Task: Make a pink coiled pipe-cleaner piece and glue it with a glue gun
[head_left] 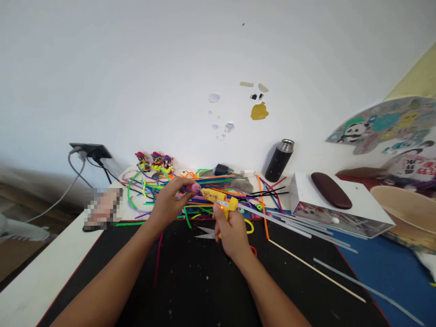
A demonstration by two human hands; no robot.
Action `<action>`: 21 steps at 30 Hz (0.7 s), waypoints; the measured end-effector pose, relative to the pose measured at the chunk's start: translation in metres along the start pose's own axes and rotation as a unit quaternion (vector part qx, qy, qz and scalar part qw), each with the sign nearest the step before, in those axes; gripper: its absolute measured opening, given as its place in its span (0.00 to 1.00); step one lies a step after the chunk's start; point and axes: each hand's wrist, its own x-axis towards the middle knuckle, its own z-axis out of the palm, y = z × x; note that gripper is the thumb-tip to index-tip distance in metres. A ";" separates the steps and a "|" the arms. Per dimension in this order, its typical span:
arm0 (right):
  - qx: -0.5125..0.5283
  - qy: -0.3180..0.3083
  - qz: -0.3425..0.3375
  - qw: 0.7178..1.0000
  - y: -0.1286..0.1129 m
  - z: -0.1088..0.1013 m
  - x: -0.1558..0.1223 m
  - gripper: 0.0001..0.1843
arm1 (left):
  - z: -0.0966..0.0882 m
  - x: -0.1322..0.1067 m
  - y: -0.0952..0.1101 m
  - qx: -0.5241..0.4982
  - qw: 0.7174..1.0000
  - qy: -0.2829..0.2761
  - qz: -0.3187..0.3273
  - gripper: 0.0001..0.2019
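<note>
The right hand [231, 231] is wrapped around the handle of the yellow glue gun [218, 198], its nozzle aimed toward ten o'clock. The left hand [166, 202] pinches a small pink piece [195, 187] touching that nozzle, above the black mat [190, 281], with pipe cleaners [218, 180] at twelve o'clock

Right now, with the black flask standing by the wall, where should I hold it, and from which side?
I would grip the black flask around the middle of its round body, coming from the front. It stands on its base, the wall is close behind, and the white box sits to its right.
</note>
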 end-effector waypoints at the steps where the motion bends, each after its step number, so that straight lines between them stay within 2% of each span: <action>1: -0.001 0.000 0.000 1.000 0.000 0.000 0.000 0.40 | 0.000 0.000 0.000 -0.002 1.000 0.002 0.000 0.08; 21: 0.005 0.005 0.009 1.000 0.005 0.000 0.001 0.40 | -0.001 0.000 -0.001 -0.002 1.000 0.006 -0.003 0.09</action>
